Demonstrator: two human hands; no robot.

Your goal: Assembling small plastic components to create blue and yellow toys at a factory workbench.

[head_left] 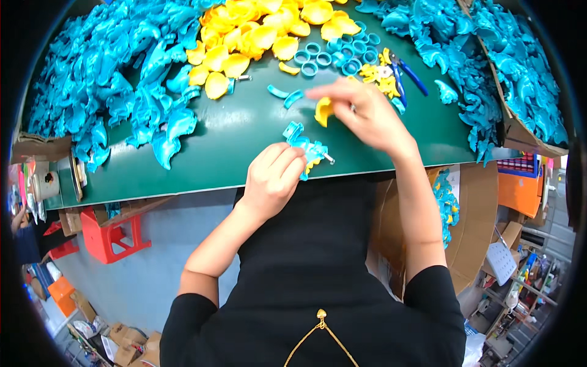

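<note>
My left hand (274, 177) is closed around a small turquoise plastic assembly (313, 150) with yellow parts and a metal pin sticking out at its right. It holds this just above the near edge of the green table (232, 137). Farther right and higher, my right hand (365, 113) has its index finger stretched out to the left. A curved yellow plastic piece (323, 112) sits at its thumb side, seemingly pinched there. Two curved turquoise strips (286, 96) lie on the table just left of that hand.
Turquoise moulded parts (122, 67) are heaped at the left, and yellow shell pieces (251, 33) at the back. Several turquoise rings (312, 58), small yellow parts (380, 74) and blue-handled pliers (403, 79) lie beyond my right hand. A cardboard box (520, 92) of turquoise parts stands far right.
</note>
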